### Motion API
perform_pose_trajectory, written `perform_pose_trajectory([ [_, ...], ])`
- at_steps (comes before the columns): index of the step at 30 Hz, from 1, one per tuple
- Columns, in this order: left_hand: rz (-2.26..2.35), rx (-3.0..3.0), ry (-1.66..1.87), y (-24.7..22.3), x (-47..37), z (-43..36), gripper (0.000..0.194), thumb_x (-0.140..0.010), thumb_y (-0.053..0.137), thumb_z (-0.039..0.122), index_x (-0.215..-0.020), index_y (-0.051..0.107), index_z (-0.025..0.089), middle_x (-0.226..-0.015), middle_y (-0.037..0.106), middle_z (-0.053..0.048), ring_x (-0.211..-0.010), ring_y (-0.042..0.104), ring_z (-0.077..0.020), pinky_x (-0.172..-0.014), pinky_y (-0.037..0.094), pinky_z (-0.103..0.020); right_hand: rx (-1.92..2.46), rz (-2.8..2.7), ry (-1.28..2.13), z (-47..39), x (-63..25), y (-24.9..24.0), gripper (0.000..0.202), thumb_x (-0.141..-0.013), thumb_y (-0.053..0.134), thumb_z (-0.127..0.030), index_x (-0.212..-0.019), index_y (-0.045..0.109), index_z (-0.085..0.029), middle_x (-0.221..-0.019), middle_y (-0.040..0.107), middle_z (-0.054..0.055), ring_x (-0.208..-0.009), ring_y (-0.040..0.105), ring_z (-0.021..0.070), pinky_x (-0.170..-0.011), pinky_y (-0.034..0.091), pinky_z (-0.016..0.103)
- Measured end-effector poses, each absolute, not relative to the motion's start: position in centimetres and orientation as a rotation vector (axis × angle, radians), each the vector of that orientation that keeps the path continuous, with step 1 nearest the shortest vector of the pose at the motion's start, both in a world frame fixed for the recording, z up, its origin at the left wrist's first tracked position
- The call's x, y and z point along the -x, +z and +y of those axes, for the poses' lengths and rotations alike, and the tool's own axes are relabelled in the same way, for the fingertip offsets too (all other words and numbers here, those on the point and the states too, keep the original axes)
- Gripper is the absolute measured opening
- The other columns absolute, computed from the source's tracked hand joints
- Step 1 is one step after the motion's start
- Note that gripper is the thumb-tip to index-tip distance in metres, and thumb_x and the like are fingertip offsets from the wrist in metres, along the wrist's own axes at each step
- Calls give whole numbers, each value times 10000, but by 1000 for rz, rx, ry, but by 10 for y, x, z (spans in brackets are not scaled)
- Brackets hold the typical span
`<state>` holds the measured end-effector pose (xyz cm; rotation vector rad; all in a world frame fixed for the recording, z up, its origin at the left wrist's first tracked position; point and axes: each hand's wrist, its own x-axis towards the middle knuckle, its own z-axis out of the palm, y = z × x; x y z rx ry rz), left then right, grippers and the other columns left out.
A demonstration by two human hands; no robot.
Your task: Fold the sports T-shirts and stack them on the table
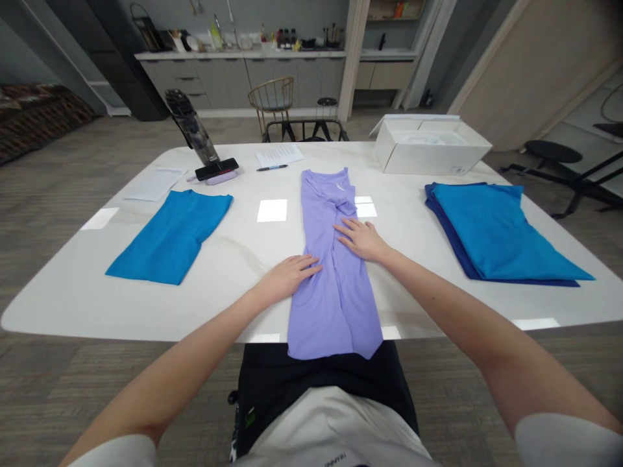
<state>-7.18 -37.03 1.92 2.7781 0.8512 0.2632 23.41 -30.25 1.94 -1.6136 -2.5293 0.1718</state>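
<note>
A lavender garment lies lengthwise on the white table, its lower end hanging slightly over the front edge. My left hand rests at its left edge, fingers spread, the tips on the fabric. On its right side lies my right hand, fingers apart and flat on the cloth. Neither hand grips anything. Creases run down the middle of the garment, and its upper part is bunched near a small white logo. To the left is a flat blue garment; at the right, a blue garment lies over a dark blue one.
An open white box stands at the back right. A handheld vacuum stands at the back left, near paper sheets and a pen. Chairs are beyond the far edge.
</note>
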Motion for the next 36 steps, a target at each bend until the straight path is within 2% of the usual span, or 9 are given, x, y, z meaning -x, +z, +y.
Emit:
perform_pose_trajectory([
  [3,917,-2714,280,26,72,-372,597,-923,416,29,-1456,548,262,-1539,536,-92,-1438,483,-211,-1215,360,-502,1619,-2521,193,-319,-245,19,523,-1056,404,-512,-1542,477,-332,-1650,372,95,-1525,279,350,-1189,206,646],
  [5,1011,-2657,367,30,67,-368,532,-960,408,82,-1438,558,261,-1521,551,-90,-1415,504,-213,-1225,343,-522,1642,-2481,224,-324,-251,20,518,-1047,422,-517,-1522,503,-326,-1644,383,89,-1526,284,347,-1198,218,636],
  [10,1319,-2367,722,28,39,-322,436,-996,458,222,-1423,530,171,-1532,504,-152,-1431,474,-234,-1217,368,-440,1715,-2181,265,-301,-255,22,496,-1027,483,-443,-1451,568,-201,-1525,520,151,-1412,468,302,-1163,374,478],
  [14,1578,-2036,794,29,16,-255,468,-981,512,266,-1429,475,133,-1457,568,-189,-1337,562,-273,-1140,424,-437,1805,-1864,340,-247,-247,23,512,-986,546,-444,-1411,577,-161,-1424,610,154,-1295,574,284,-1087,451,408],
  [20,1777,-1712,710,32,-1,-154,502,-986,553,326,-1425,421,122,-1394,613,-245,-1240,629,-288,-1039,445,-400,2081,-1612,441,-165,-237,28,675,-910,606,-611,-1369,581,-117,-1357,636,227,-1239,621,342,-977,510,418],
  [24,1808,-1694,713,26,-11,-103,562,-973,597,322,-1439,391,86,-1355,628,-274,-1262,615,-296,-1046,431,-395,2230,-1546,482,-124,-238,28,641,-842,710,-590,-1273,640,-121,-1283,675,235,-1191,646,365,-931,523,448],
  [27,1893,-1648,685,21,-18,-75,526,-940,651,315,-1385,469,100,-1337,643,-255,-1259,616,-309,-1025,446,-384,2196,-1564,507,-101,-240,23,409,-828,759,-450,-1138,713,-188,-1195,732,154,-1136,674,312,-931,515,414],
  [30,1919,-1666,728,17,-21,-55,343,-928,641,243,-1258,597,160,-1319,669,-192,-1241,628,-296,-1020,451,-365,2008,-1632,456,-83,-242,19,215,-848,728,-356,-990,740,-196,-1087,763,98,-1041,689,260,-911,511,358],
  [36,1866,-1721,1105,10,-7,-4,213,-906,631,166,-1104,639,243,-1145,719,-78,-1124,649,-247,-986,462,-352,1830,-1693,285,-31,-240,14,224,-893,655,-350,-1043,715,-195,-1050,751,104,-1012,659,285,-899,497,380],
])
